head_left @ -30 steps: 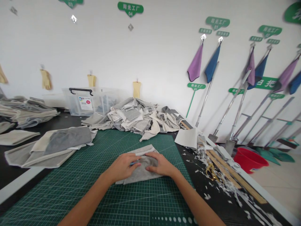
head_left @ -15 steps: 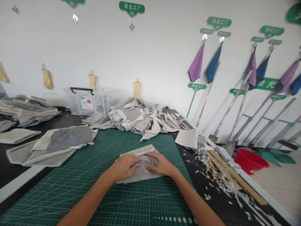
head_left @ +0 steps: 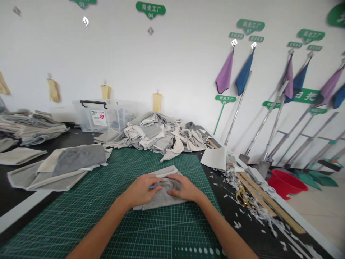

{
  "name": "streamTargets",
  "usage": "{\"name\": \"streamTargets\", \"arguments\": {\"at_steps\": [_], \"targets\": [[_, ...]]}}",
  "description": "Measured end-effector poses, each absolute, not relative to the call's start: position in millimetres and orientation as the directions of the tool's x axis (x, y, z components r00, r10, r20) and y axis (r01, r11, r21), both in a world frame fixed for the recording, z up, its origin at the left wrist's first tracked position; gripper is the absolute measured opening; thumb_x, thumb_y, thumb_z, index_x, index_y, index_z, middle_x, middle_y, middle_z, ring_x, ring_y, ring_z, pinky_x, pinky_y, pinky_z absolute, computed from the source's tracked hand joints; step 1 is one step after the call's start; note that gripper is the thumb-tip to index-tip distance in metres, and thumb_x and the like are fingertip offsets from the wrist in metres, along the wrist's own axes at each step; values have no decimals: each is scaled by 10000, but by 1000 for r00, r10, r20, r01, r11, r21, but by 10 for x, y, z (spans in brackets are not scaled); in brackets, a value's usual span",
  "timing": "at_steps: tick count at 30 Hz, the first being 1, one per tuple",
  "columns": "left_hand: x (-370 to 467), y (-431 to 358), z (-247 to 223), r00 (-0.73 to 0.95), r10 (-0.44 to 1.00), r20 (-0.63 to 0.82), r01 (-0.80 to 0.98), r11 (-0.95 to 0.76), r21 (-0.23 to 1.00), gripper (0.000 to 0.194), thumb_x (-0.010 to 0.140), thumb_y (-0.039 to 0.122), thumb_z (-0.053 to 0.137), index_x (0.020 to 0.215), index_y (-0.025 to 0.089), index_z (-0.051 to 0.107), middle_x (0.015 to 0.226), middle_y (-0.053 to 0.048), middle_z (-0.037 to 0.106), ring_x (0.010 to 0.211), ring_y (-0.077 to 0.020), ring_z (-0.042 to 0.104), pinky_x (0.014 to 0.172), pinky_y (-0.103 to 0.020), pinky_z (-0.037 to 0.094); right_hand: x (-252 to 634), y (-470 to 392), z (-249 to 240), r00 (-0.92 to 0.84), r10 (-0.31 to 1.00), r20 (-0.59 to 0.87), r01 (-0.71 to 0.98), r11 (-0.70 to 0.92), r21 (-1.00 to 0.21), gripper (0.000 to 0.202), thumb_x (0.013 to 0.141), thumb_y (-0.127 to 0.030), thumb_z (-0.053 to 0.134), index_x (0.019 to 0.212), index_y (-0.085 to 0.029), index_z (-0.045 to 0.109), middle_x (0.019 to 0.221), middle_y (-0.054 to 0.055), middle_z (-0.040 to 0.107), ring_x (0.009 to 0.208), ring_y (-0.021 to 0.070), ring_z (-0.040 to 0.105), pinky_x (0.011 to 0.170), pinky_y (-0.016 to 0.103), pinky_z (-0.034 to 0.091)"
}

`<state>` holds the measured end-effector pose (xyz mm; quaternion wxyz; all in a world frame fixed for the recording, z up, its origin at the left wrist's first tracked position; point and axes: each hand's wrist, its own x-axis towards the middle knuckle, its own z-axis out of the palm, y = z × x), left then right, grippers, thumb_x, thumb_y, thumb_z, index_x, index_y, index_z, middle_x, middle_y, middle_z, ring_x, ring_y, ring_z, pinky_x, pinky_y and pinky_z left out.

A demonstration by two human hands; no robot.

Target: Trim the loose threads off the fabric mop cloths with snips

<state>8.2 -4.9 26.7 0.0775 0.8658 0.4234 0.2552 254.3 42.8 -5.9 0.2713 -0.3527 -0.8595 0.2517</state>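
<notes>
On the green mat (head_left: 107,180), the grey cloth (head_left: 164,202) lies beneath both hands. My left hand (head_left: 140,190) pinches a small blue tool (head_left: 154,186); my right hand (head_left: 188,189), thumb and fingers spread, rests on the cloth, apparently to steady it.

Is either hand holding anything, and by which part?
The left hand holds a small blue object; which part cannot be told. The right hand rests on the right side of the grey cloth; any grip is unclear.

L grip (head_left: 141,190) w/ blue tool (head_left: 152,186), R grip (head_left: 185,187) on grey cloth (head_left: 163,200) atop grn mat (head_left: 153,233).
</notes>
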Motion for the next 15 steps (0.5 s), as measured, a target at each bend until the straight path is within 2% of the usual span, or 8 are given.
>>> {"name": "streamTargets", "arguments": {"at_steps": [4,9,13,15], "targets": [[-107,26,304,435,793,426,732,-587,346,286,896,356,517,1102,227,668,902,-51,684,804,-185,619,758,-279,463,2556,411,-45,-603,741,294,473,629,-617,632,714,-464,716,1288,-258,548,1319,84,566,1215,282,513,1062,475,348],[-391,256,196,176,801,572,771,-473,426,350,897,414,500,1107,184,662,897,-62,686,737,-167,618,695,-268,474,2544,386,-11,-590,740,322,463,637,-616,582,737,-496,690,1256,-261,572,1279,76,597,1181,277,541,1045,460,374],[-513,357,94,-22,792,610,745,-394,538,375,904,418,477,1119,165,652,1034,-75,701,881,-194,645,800,-299,491,2508,340,78,-465,733,497,446,679,-583,457,769,-478,667,1157,-242,617,1153,79,649,1098,255,585,993,413,429],[-593,335,54,-58,798,599,748,-363,556,394,906,427,467,1139,162,640,1095,-79,691,950,-207,640,863,-320,480,2486,296,118,-407,714,570,471,699,-538,567,755,-484,677,1249,-238,549,1256,100,581,1186,266,521,1034,415,397]]}}
